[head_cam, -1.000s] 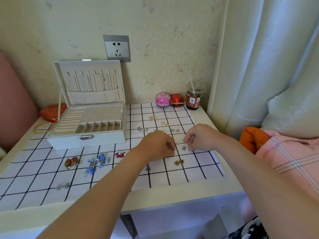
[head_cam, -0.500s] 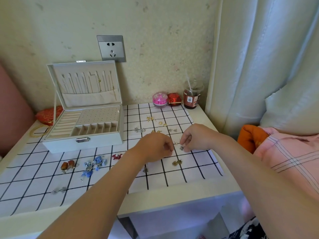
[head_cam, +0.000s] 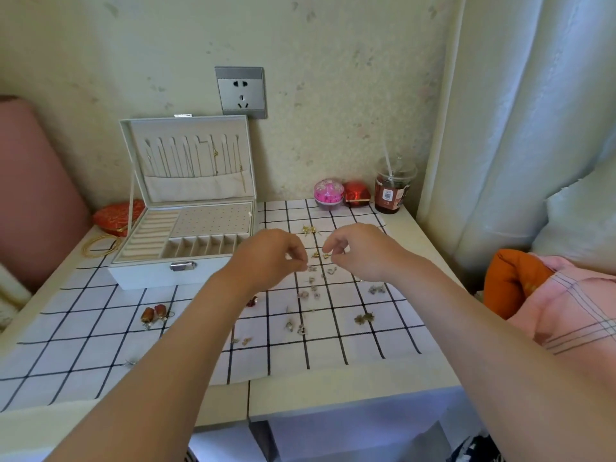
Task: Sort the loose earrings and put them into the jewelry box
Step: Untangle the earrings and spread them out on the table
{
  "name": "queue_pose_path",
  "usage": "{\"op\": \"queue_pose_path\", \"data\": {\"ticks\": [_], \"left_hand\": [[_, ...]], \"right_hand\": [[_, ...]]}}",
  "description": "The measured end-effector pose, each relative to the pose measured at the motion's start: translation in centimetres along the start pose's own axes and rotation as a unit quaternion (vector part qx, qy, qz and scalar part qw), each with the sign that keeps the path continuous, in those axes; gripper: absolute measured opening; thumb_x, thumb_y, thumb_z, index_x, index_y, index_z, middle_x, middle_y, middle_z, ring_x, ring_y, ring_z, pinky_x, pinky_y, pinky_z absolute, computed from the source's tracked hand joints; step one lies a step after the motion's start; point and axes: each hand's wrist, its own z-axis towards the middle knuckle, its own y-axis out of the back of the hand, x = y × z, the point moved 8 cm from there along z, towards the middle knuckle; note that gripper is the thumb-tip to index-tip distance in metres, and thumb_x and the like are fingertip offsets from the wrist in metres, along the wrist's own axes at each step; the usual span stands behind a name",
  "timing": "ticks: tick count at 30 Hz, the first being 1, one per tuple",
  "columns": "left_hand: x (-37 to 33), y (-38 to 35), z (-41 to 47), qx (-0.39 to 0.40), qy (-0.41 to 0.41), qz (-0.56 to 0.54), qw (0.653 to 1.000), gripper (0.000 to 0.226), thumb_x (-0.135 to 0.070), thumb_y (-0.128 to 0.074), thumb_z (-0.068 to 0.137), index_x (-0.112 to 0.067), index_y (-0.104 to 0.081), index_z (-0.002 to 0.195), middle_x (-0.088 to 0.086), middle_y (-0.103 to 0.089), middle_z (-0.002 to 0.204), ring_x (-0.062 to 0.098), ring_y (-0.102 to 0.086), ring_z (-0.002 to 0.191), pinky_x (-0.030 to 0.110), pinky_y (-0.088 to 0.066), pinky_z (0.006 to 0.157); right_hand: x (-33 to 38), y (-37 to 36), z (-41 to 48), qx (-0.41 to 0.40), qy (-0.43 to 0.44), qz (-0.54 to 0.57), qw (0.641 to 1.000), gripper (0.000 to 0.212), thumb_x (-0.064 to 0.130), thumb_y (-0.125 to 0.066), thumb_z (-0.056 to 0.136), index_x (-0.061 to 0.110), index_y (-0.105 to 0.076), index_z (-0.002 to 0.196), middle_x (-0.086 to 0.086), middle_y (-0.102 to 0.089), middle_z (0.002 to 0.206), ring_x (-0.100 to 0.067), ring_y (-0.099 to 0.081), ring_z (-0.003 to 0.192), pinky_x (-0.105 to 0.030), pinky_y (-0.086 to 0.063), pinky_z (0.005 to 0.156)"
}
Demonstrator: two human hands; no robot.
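Note:
The white jewelry box point(head_cam: 146, 273) stands open at the left of the checked cloth, lid up, its compartments showing. Loose earrings lie across the cloth: a red-brown pair point(head_cam: 155, 315), a gold pair point(head_cam: 310, 230), small silver ones point(head_cam: 310, 291), a bronze flower pair point(head_cam: 364, 317). My left hand point(head_cam: 270, 258) hovers over the cloth's middle with curled fingers and pinches a tiny silver earring at its fingertips. My right hand point(head_cam: 361, 251) is close beside it, thumb and forefinger pinched on a tiny piece, too small to make out. My left forearm hides the blue earrings.
A pink round tin point(head_cam: 328, 193), a red box point(head_cam: 356, 193) and a lidded drink cup point(head_cam: 393, 188) stand at the back by the wall. A red pouch point(head_cam: 115, 216) and a gold bangle point(head_cam: 100, 246) lie left of the box. A curtain and bedding are at the right.
Both hands have lifted off the cloth and moved back toward the wall, still pinched at the fingertips. The view has shifted, and my left forearm now covers the blue earrings.

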Motion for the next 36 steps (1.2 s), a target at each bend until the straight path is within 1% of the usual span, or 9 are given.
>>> {"op": "queue_pose_path", "data": {"ticks": [4, 6, 7, 15, 21, 23, 29, 32, 36], "left_hand": [[1.5, -0.9, -1.3, 0.045, -0.003, 0.021, 0.999, 0.003, -0.028, -0.075, 0.084, -0.029, -0.075, 0.086, -0.016, -0.07, 0.09, -0.003, -0.063, 0.078, 0.02, -0.053, 0.072], [2.3, -1.4, -1.7, 0.055, 0.003, 0.032, 0.998, 0.006, -0.024, -0.071, 0.087, -0.026, -0.075, 0.092, -0.015, -0.07, 0.093, -0.011, -0.057, 0.06, 0.006, -0.042, 0.053], [2.8, -1.6, -1.9, 0.057, 0.008, 0.037, 0.998, 0.008, -0.022, -0.07, 0.089, -0.026, -0.074, 0.095, -0.014, -0.07, 0.095, -0.011, -0.052, 0.054, 0.004, -0.037, 0.048], [4.6, -1.5, -2.7, 0.045, -0.003, 0.053, 0.998, 0.018, -0.021, -0.065, 0.091, -0.031, -0.071, 0.105, -0.015, -0.069, 0.101, -0.005, -0.049, 0.062, 0.013, -0.037, 0.058], [3.4, -1.3, -2.9, 0.026, -0.041, 0.019, 0.999, 0.024, -0.019, -0.066, 0.091, -0.031, -0.069, 0.112, -0.016, -0.064, 0.108, -0.003, -0.048, 0.074, 0.008, -0.034, 0.065], [2.4, -1.4, -2.8, 0.026, -0.056, 0.005, 0.998, 0.022, -0.019, -0.065, 0.092, -0.029, -0.071, 0.11, -0.016, -0.066, 0.104, -0.003, -0.051, 0.073, 0.005, -0.034, 0.065], [0.7, -3.3, -2.3, 0.05, -0.075, 0.033, 0.995, 0.017, -0.038, -0.068, 0.088, -0.037, -0.074, 0.105, -0.018, -0.067, 0.095, -0.002, -0.049, 0.076, 0.02, -0.043, 0.07], [0.1, -3.6, -1.8, 0.053, -0.08, 0.053, 0.994, 0.013, -0.035, -0.07, 0.087, -0.037, -0.076, 0.099, -0.021, -0.063, 0.086, -0.002, -0.049, 0.076, 0.017, -0.038, 0.066], [1.0, -3.6, -1.1, 0.078, -0.043, 0.001, 0.996, 0.005, -0.034, -0.075, 0.083, -0.033, -0.076, 0.088, -0.02, -0.067, 0.084, -0.006, -0.054, 0.07, 0.016, -0.043, 0.067]], "right_hand": [[1.9, -1.3, 2.0, 0.012, 0.016, -0.021, 1.0, 0.019, 0.023, -0.065, 0.092, 0.032, -0.071, 0.108, 0.011, -0.068, 0.105, -0.011, -0.061, 0.098, -0.032, -0.051, 0.084], [2.4, -1.9, 2.8, 0.018, 0.016, -0.022, 0.999, 0.02, 0.021, -0.065, 0.091, 0.032, -0.071, 0.107, 0.011, -0.067, 0.104, -0.011, -0.061, 0.1, -0.033, -0.052, 0.086], [2.5, -2.1, 3.2, 0.021, 0.014, -0.024, 0.999, 0.02, 0.019, -0.065, 0.091, 0.032, -0.071, 0.106, 0.011, -0.066, 0.103, -0.012, -0.062, 0.1, -0.034, -0.053, 0.087], [3.2, -3.3, 4.7, 0.063, 0.013, -0.018, 0.998, 0.034, 0.009, -0.062, 0.088, 0.042, -0.068, 0.083, 0.018, -0.064, 0.091, -0.02, -0.071, 0.086, -0.038, -0.06, 0.08], [3.2, -2.8, 3.1, 0.106, 0.031, -0.007, 0.994, 0.022, 0.007, -0.07, 0.087, 0.026, -0.078, 0.093, 0.012, -0.071, 0.092, -0.007, -0.066, 0.089, -0.017, -0.05, 0.074], [3.0, -2.9, 2.6, 0.115, 0.034, -0.014, 0.993, 0.023, 0.007, -0.07, 0.087, 0.028, -0.078, 0.092, 0.013, -0.071, 0.089, -0.005, -0.066, 0.088, -0.015, -0.048, 0.073], [2.2, -2.9, 1.6, 0.102, 0.037, -0.047, 0.993, 0.027, 0.008, -0.069, 0.085, 0.032, -0.078, 0.091, 0.017, -0.069, 0.086, -0.004, -0.065, 0.086, -0.027, -0.055, 0.083], [2.1, -2.9, 1.3, 0.101, 0.042, -0.045, 0.993, 0.024, 0.009, -0.069, 0.086, 0.031, -0.077, 0.091, 0.019, -0.065, 0.084, -0.001, -0.063, 0.085, -0.022, -0.052, 0.08], [1.7, -2.2, 1.3, 0.075, 0.046, -0.012, 0.996, 0.019, 0.013, -0.07, 0.087, 0.03, -0.078, 0.09, 0.015, -0.069, 0.088, -0.004, -0.064, 0.088, -0.023, -0.052, 0.081]]}}
